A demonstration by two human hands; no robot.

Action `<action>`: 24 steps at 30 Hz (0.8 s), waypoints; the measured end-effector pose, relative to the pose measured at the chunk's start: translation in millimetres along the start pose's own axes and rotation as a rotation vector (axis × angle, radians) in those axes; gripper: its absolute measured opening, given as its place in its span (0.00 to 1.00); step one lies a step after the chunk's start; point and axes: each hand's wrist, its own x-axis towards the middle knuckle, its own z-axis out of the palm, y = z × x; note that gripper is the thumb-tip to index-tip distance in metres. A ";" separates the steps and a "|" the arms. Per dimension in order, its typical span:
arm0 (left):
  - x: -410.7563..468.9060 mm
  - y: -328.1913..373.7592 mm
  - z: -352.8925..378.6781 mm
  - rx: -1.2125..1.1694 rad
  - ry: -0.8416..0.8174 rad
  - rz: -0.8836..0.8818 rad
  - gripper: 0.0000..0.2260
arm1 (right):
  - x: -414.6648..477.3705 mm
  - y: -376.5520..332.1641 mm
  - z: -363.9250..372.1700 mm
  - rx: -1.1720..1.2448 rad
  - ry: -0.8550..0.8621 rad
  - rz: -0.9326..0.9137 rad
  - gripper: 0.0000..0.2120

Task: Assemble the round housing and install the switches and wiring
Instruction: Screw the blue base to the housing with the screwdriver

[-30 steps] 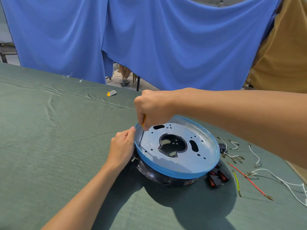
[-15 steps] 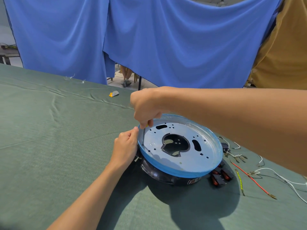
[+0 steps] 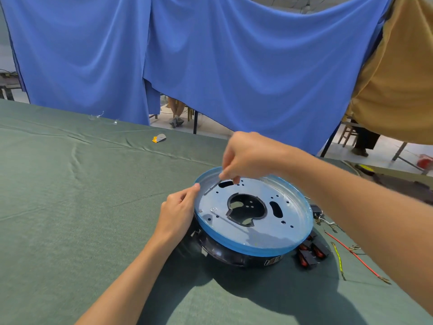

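My right hand [image 3: 248, 158] hangs over the far-left part of the round housing [image 3: 269, 231]. Its fingers [image 3: 225, 175] are pinched together on a thin metal tool [image 3: 212, 187], whose tip slants down onto the plate beside a slot. My left hand [image 3: 178, 214] curls against the housing's left rim, thumb tip touching the blue edge. The housing sits on the green tabletop [image 3: 70, 207], with a metal plate over a black base. Black-and-red switches [image 3: 311, 253] and loose wires [image 3: 356, 258] lie just to its right.

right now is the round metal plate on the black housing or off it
On. The round metal plate sits on top of the black housing, its blue rim overhanging; the left hand holds its edge.
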 end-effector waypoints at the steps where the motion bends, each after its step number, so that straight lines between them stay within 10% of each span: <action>1: -1.1 3.0 -0.2 -0.011 -0.023 -0.016 0.25 | -9.0 15.2 4.7 0.092 0.081 0.015 0.10; 9: -4.2 8.1 8.1 0.145 0.070 -0.349 0.14 | -82.6 102.4 120.0 0.650 0.903 0.470 0.05; 24: -9.4 53.8 19.0 -0.356 0.059 -0.588 0.04 | -76.4 108.1 153.5 1.067 1.011 0.487 0.03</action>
